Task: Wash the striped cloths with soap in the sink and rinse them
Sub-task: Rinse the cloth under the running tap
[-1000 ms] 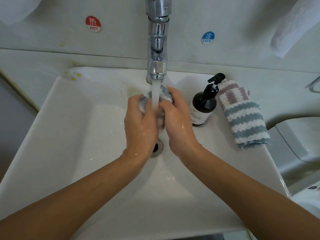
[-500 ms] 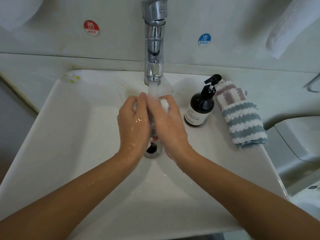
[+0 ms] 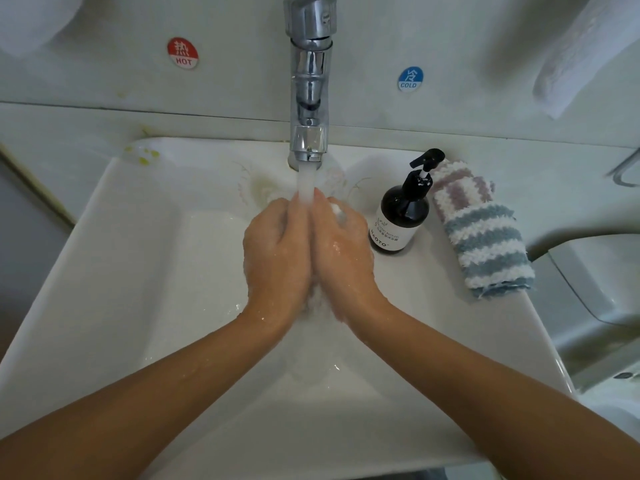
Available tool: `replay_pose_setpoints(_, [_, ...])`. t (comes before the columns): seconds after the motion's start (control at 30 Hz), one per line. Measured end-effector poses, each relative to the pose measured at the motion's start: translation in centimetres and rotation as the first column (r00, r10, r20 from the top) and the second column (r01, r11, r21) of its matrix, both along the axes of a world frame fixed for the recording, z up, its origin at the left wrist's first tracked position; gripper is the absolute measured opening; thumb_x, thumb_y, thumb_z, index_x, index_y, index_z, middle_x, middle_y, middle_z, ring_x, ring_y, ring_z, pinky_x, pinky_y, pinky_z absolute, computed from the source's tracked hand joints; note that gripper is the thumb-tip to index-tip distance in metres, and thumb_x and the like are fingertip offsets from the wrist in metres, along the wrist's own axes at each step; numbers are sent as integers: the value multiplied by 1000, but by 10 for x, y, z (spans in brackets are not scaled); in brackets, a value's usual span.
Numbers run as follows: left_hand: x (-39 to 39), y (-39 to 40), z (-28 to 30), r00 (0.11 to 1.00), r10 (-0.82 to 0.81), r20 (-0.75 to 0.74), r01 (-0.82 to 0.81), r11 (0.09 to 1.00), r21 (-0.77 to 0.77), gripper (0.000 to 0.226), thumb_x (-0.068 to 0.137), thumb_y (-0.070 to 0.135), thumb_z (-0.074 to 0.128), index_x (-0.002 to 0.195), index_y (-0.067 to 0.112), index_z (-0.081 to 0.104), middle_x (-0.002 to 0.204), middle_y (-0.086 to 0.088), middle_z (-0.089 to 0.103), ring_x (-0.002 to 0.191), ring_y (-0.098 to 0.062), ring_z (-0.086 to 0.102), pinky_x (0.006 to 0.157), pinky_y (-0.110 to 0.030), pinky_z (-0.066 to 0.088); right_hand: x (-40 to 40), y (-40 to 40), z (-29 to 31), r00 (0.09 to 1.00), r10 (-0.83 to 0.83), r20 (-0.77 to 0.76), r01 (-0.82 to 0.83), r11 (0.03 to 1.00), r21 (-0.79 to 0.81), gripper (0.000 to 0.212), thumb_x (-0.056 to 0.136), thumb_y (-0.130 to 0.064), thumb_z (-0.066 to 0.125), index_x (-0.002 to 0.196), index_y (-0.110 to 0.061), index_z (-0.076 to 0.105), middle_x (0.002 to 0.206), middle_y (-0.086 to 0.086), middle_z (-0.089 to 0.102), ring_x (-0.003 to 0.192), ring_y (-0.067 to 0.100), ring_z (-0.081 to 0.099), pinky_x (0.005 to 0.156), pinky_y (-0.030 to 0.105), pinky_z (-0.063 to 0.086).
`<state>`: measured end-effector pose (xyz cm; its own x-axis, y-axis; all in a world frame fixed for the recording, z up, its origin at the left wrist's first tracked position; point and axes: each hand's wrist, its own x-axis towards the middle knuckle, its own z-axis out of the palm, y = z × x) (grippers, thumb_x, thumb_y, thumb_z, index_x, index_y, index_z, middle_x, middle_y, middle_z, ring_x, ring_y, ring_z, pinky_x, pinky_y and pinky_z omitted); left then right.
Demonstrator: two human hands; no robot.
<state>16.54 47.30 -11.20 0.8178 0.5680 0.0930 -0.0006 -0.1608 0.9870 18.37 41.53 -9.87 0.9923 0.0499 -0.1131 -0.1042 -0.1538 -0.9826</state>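
Observation:
Water runs from the chrome faucet (image 3: 309, 98) into the white sink (image 3: 145, 271). My left hand (image 3: 277, 251) and my right hand (image 3: 341, 251) are pressed together under the stream and squeeze a wet striped cloth (image 3: 337, 213) between them. Only a small white and grey bit of that cloth shows by my right fingers; the rest is hidden. A second striped cloth (image 3: 481, 233), pink, white and blue-grey, lies folded on the sink's right rim. The dark soap pump bottle (image 3: 401, 216) stands between it and my hands.
Red HOT (image 3: 183, 53) and blue COLD (image 3: 410, 79) stickers are on the wall behind the faucet. A white towel (image 3: 581, 57) hangs at the upper right. A grey toilet lid (image 3: 602, 278) sits to the right of the sink.
My hands have closed together around the cloth, so much less of it shows than a second ago. The drain is now hidden under my hands.

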Motion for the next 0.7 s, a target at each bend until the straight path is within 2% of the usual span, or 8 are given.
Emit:
replay_pose_setpoints(0.1, [-1, 0, 3, 999, -29, 31, 30, 999, -41, 46, 100, 32, 49, 59, 12, 55, 50, 2, 55, 47, -5, 50, 44, -20, 41, 2, 1, 4, 999, 25, -20, -27, 995, -93, 48, 97, -50, 43, 75, -11, 61, 62, -2, 61, 57, 6, 61, 54, 25, 48])
replay_pose_setpoints(0.17, [-1, -1, 5, 998, -39, 57, 40, 999, -28, 50, 101, 28, 49, 52, 19, 48, 43, 9, 47, 42, -1, 44, 43, -16, 36, 5, 1, 7, 999, 13, -48, -19, 991, -131, 48, 98, -50, 40, 74, -15, 62, 67, -1, 66, 64, 9, 65, 64, 31, 54])
replay_pose_setpoints(0.27, [2, 0, 3, 998, -51, 37, 52, 998, -24, 51, 102, 27, 47, 51, 19, 47, 41, 10, 46, 41, -2, 42, 43, -16, 35, 7, -1, 10, 995, 6, -96, -14, 997, -81, 44, 97, -42, 41, 73, -9, 58, 72, 8, 66, 71, 21, 66, 71, 40, 56])
replay_pose_setpoints(0.37, [5, 4, 0, 997, -59, 40, 59, 998, 4, 49, 102, 29, 48, 55, 14, 46, 44, 9, 44, 43, -3, 40, 46, -19, 35, 1, -1, 8, 999, 15, -30, -15, 1000, -13, 36, 98, -38, 42, 70, -19, 54, 67, 0, 59, 66, 16, 59, 66, 40, 53])
replay_pose_setpoints(0.5, [9, 10, 4, 994, -10, 109, 8, 1000, 18, 37, 100, 29, 50, 64, 21, 48, 53, 14, 49, 50, -1, 47, 51, -14, 39, -2, -7, 4, 993, 112, 39, -112, 994, -14, 17, 100, -46, 38, 90, -37, 49, 79, -7, 64, 71, 7, 67, 60, 20, 55])
replay_pose_setpoints(0.57, [9, 12, 6, 990, 7, 142, -10, 1000, 20, 30, 100, 30, 52, 71, 23, 50, 62, 11, 53, 56, -1, 50, 56, -22, 46, 0, -8, 3, 988, 152, 24, -152, 988, -12, 8, 101, -43, 40, 103, -37, 43, 81, -7, 64, 66, 1, 66, 57, 14, 53])
replay_pose_setpoints(0.63, [9, 13, 4, 988, 22, 155, -24, 1000, 15, 24, 99, 30, 52, 76, 25, 50, 66, 10, 55, 59, -4, 54, 59, -28, 51, 1, -5, 2, 981, 195, -10, -195, 981, 8, 14, 100, -44, 42, 111, -36, 41, 93, 3, 69, 79, 11, 71, 69, 29, 61])
replay_pose_setpoints(0.7, [9, 12, 3, 987, 23, 162, -24, 1000, 6, 19, 100, 27, 51, 81, 26, 50, 72, 11, 57, 63, 0, 56, 62, -21, 50, 0, -3, 5, 970, 236, -49, -236, 972, 13, 25, 99, -45, 44, 119, -30, 45, 99, 5, 70, 86, 18, 71, 70, 38, 62])
